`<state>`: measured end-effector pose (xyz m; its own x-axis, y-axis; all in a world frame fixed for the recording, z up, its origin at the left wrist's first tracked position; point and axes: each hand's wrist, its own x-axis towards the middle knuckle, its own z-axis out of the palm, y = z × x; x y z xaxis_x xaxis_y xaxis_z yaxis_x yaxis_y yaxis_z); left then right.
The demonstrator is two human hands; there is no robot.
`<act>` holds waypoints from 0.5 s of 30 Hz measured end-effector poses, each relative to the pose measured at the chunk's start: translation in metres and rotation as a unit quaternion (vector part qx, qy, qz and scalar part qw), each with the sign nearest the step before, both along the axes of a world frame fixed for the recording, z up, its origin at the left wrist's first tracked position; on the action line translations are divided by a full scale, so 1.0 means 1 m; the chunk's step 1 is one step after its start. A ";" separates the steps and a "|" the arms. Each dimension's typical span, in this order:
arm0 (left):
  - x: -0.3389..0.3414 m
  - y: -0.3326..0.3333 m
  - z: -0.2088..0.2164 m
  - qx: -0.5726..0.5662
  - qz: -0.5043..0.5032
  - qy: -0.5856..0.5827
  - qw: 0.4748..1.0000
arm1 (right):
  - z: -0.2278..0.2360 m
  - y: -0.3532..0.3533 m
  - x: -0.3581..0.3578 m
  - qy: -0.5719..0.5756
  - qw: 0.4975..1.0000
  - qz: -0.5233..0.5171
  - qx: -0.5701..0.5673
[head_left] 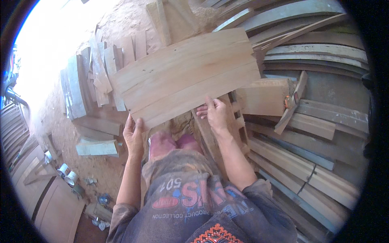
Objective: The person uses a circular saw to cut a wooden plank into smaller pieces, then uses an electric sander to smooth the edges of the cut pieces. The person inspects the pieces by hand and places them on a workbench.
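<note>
A wide, flat wooden board with long joint lines and a few dark knots is held up in front of me, tilted so its right end sits higher. At its lower left corner my left hand grips the edge, thumb on the near face and the other fingers partly behind. My right hand pinches the near edge right of the middle, with its thumb or finger on top and the rest curled below. Under the board's right part stands a slatted wooden support, partly hidden by the board.
Upright offcuts and short planks lie on the sawdust floor at left. Stacked long planks fill the right side, with an orange tape measure near a wooden block. White cups stand at lower left beside wooden panels.
</note>
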<state>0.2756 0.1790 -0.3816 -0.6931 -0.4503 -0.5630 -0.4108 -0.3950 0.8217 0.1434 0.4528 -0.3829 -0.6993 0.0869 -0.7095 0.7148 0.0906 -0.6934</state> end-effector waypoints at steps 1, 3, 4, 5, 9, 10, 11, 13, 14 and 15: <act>-0.004 -0.003 -0.005 -0.001 0.035 0.006 0.999 | 0.000 0.000 0.000 -0.005 1.000 0.002 0.001; -0.011 -0.013 -0.016 0.062 0.075 0.012 0.995 | 0.001 -0.001 0.000 -0.007 1.000 0.002 0.001; -0.015 -0.017 -0.022 0.096 0.105 -0.004 0.990 | 0.001 -0.001 0.000 -0.005 1.000 0.002 0.001; -0.015 -0.019 -0.026 0.098 0.101 0.010 0.990 | 0.001 -0.001 0.000 -0.004 1.000 0.003 -0.001; -0.017 -0.024 -0.036 0.103 0.105 0.043 0.988 | 0.001 -0.003 0.000 -0.014 1.000 -0.008 -0.008; -0.016 -0.024 -0.037 0.109 0.107 0.040 0.987 | 0.001 -0.002 0.000 -0.012 1.000 -0.007 -0.005; -0.015 -0.025 -0.038 0.114 0.111 0.039 0.987 | 0.001 -0.003 0.000 -0.010 1.000 -0.004 -0.004; -0.013 -0.028 -0.039 0.118 0.123 0.039 0.985 | 0.002 -0.002 0.000 -0.010 1.000 -0.004 -0.011; -0.012 -0.029 -0.040 0.109 0.101 0.038 0.988 | 0.002 -0.002 -0.001 -0.011 1.000 -0.001 -0.010; -0.011 -0.030 -0.040 0.096 0.090 0.030 0.991 | 0.002 -0.001 0.000 -0.012 1.000 0.002 -0.008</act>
